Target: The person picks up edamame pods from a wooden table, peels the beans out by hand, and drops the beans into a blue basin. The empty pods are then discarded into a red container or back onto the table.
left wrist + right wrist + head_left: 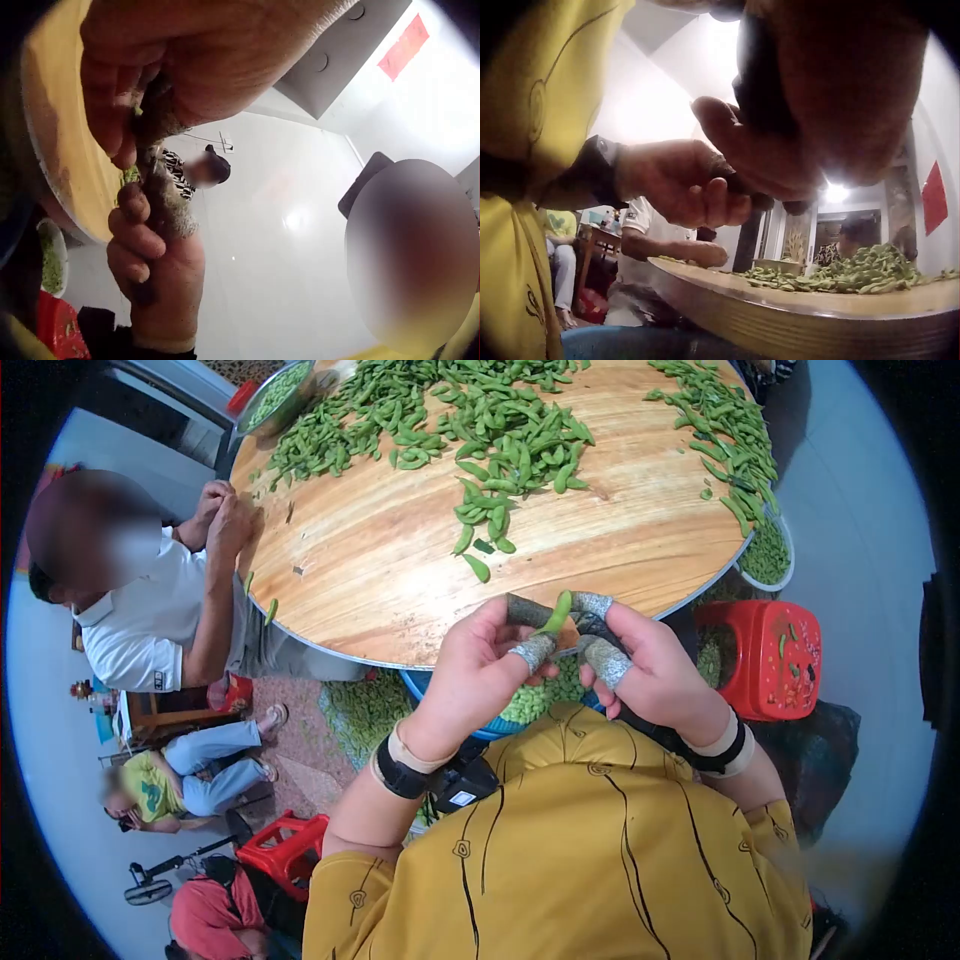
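One mustard shirt [590,830] nearest, by the near edge of the table [370,570]. Left hand [478,660]: thumb and finger pinching one green pod [561,614] at that edge. Right hand [652,672]: fingertips bent close beside pod; cannot tell whether gripping. Table bears two heaps: one large heap [515,435] on its far half, one small heap [735,445] along its right edge.

No text, brand or number can be read. A small dark patch [158,680] on the sleeve of a white short-sleeved collared shirt [130,630] and a small white label [463,798] on a black boxy device [478,773] are too small to make out; a red rectangular sheet [934,199] on the white wall [950,150] shows no legible characters.
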A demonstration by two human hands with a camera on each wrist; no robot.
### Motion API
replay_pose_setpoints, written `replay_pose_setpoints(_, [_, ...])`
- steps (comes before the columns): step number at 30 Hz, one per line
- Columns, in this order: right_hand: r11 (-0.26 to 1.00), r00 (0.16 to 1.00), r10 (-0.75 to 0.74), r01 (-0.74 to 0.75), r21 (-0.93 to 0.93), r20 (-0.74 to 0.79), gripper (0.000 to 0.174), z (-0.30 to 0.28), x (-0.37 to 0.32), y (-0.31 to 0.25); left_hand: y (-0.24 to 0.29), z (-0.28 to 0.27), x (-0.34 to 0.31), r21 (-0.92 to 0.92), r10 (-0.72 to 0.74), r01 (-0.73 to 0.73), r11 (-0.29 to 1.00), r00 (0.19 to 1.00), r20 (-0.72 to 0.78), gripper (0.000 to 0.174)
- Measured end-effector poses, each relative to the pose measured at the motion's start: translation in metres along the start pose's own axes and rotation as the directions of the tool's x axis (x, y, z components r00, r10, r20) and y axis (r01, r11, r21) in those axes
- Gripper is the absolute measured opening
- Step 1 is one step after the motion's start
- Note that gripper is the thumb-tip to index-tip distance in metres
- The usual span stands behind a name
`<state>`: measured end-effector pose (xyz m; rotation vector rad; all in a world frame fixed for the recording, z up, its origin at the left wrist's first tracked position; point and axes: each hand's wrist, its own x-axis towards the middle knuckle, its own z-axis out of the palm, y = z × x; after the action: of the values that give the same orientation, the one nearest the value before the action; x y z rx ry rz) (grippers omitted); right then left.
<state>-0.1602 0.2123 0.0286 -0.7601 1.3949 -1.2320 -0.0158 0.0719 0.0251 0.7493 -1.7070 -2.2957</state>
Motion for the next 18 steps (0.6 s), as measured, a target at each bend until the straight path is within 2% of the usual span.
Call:
replay_pose_setpoints(3, [0.999, 1.000, 0.010, -0.010, 0.039, 0.013, 0.048, 0.003, 0.001, -0.001, -0.005, -0.001, 0.000, 0.036, 0.009, -0.009, 0.999, 1.000, 0.003, 0.021])
replay_pose_setpoints(8, [0.995, 0.998, 0.039, -0.043, 0.093, 0.050, 0.049, 0.006, 0.001, -0.002, -0.006, -0.003, -0.002, 0.041, -0.086, 0.085, 0.995, 0.996, 0.022, 0.020])
replay_pose_setpoints(12, [0.996, 0.999, 0.033, -0.036, 0.083, 0.042, 0.047, 0.007, 0.004, 0.000, -0.010, 0.001, -0.005, 0.173, -0.002, 0.006, 0.985, 1.000, -0.025, 0.018])
replay_pose_setpoints(13, [0.996, 0.999, 0.024, -0.026, 0.084, 0.034, 0.046, 0.008, 0.005, 0.001, -0.011, -0.001, -0.006, 0.479, 0.183, -0.158, 0.863, 0.983, -0.007, 0.018])
replay_pose_setpoints(14, [0.996, 0.999, 0.025, -0.028, 0.085, 0.034, 0.046, 0.008, 0.007, 0.004, -0.012, -0.002, -0.006, 0.728, 0.346, -0.286, 0.623, 0.935, 0.071, 0.017])
replay_pose_setpoints(15, [0.998, 1.000, -0.012, 0.010, 0.065, 0.028, 0.043, 0.008, 0.009, 0.008, -0.013, -0.002, -0.008, 0.728, 0.345, -0.285, 0.624, 0.936, 0.071, 0.017])
replay_pose_setpoints(17, [0.998, 0.999, -0.044, 0.043, 0.049, 0.020, 0.041, 0.009, 0.009, 0.009, -0.013, 0.000, -0.011, 0.887, 0.482, -0.347, 0.305, 0.860, 0.171, 0.015])
replay_pose_setpoints(18, [0.982, 0.997, 0.049, -0.058, 0.178, 0.054, 0.038, 0.008, 0.009, 0.005, -0.009, -0.005, -0.011, 0.886, 0.478, -0.348, 0.306, 0.861, 0.173, 0.015])
